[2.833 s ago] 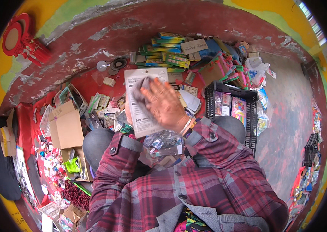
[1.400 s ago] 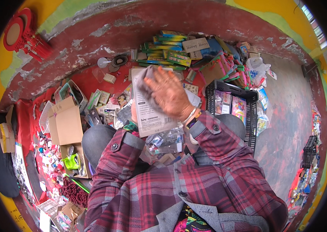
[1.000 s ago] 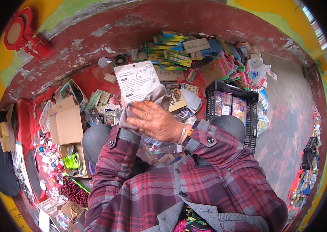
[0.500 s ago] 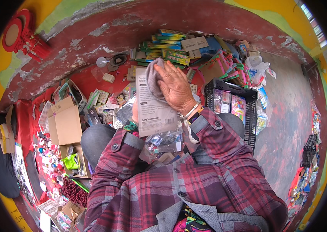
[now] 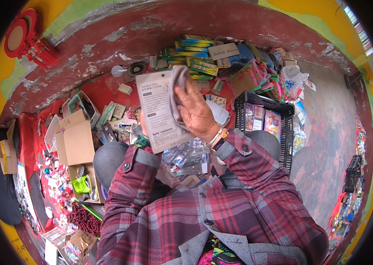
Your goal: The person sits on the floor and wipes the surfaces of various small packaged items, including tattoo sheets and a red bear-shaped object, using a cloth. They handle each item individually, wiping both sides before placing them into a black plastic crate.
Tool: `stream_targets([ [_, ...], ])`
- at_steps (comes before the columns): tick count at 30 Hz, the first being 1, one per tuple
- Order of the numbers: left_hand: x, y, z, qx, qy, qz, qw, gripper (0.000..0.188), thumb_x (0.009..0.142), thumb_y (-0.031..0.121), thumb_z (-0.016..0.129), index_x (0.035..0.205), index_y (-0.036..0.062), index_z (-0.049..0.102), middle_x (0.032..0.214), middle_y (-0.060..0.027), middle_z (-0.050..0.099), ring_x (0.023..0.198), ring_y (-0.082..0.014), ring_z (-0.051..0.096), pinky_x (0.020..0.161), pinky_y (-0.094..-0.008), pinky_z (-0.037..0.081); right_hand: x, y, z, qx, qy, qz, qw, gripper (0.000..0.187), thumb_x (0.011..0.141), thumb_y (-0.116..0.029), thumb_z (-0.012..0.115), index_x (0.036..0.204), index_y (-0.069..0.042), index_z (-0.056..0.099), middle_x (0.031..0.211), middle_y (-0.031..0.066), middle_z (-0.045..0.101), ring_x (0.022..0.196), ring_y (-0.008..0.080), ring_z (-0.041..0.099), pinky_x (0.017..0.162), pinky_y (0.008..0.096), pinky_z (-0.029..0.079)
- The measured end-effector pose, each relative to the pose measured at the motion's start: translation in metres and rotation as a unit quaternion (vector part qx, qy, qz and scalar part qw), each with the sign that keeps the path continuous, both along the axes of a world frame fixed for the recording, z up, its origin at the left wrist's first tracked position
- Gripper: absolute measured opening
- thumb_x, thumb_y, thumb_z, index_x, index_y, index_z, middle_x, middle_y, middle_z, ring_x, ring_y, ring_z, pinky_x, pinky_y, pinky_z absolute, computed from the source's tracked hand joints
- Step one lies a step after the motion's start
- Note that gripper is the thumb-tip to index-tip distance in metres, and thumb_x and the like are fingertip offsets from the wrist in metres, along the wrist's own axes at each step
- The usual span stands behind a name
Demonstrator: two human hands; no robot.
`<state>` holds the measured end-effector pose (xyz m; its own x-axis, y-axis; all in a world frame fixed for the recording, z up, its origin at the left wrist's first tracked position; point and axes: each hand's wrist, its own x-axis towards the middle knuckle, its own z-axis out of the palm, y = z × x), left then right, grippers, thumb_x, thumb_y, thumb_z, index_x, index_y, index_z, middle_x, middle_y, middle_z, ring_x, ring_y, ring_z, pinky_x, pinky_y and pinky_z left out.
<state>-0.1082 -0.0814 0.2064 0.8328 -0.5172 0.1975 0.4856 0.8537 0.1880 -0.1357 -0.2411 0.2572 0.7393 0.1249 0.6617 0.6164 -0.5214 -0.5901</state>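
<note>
A flat white printed package (image 5: 154, 115) with a hang hole is held up above my lap, its back side toward me. My left hand (image 5: 144, 127) grips it from behind by the left edge; most of that hand is hidden by the package. A grey cloth (image 5: 178, 95) lies folded against the package's right side. My right hand (image 5: 196, 114) holds the cloth there, palm against it and fingers pointing up. Below the package, clear plastic packets (image 5: 186, 158) lie heaped between my legs.
A black crate (image 5: 287, 132) with packaged goods stands right of my knee. Stacked colourful boxes (image 5: 195, 55) line the wall ahead. On the left are an open cardboard box (image 5: 77, 140), a basket (image 5: 90, 108) and dark red beads (image 5: 84, 219).
The package has shifted left and tilted. The cloth and my right hand have turned with it, toward the package's right edge, exposing more of the print.
</note>
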Motion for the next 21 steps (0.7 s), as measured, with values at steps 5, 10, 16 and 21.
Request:
stream_targets([
  [5, 0.000, -0.010, -0.027, -0.016, 0.084, -0.097, 0.992, 0.056, 0.094, 0.044, 0.037, 0.130, 0.0017, 0.044, 0.127, -0.0189, 0.051, 0.110, -0.0331, 0.055, 0.094, -0.0477, 0.045, 0.018, -0.030, 0.001, 0.169, 0.185, -0.004, 0.968, 0.054, 0.093, -0.015, 0.053, 0.140, -0.004, 0.029, 0.133, 0.0103, 0.046, 0.120, 0.0166, 0.044, 0.098, 0.0281, 0.036],
  [10, -0.004, -0.021, -0.010, -0.008, 0.078, -0.108, 0.991, 0.059, 0.094, 0.048, 0.037, 0.132, 0.0031, 0.042, 0.129, -0.0186, 0.049, 0.112, -0.0337, 0.053, 0.095, -0.0487, 0.044, 0.041, -0.086, -0.021, 0.674, 0.316, 0.284, 0.605, 0.033, 0.094, -0.017, 0.049, 0.120, 0.002, 0.053, 0.113, 0.0117, 0.061, 0.102, 0.0203, 0.059, 0.088, 0.0333, 0.048],
  [16, -0.009, -0.028, 0.021, -0.001, 0.105, -0.234, 0.967, 0.064, 0.093, 0.052, 0.037, 0.135, 0.0047, 0.039, 0.131, -0.0183, 0.047, 0.114, -0.0345, 0.052, 0.096, -0.0499, 0.043, 0.026, -0.088, 0.015, 0.381, 0.362, 0.260, 0.810, 0.055, 0.086, -0.012, 0.058, 0.136, 0.000, 0.038, 0.126, 0.0128, 0.052, 0.111, 0.0161, 0.052, 0.094, 0.0277, 0.041],
  [21, -0.002, -0.032, 0.003, 0.039, 0.128, -0.230, 0.964, 0.066, 0.093, 0.055, 0.037, 0.136, 0.0057, 0.037, 0.133, -0.0178, 0.046, 0.114, -0.0334, 0.052, 0.095, -0.0482, 0.044, 0.016, -0.063, 0.023, 0.257, 0.426, 0.164, 0.852, 0.047, 0.077, -0.002, 0.064, 0.123, 0.002, 0.051, 0.106, 0.0043, 0.061, 0.091, 0.0088, 0.057, 0.080, 0.0229, 0.047],
])
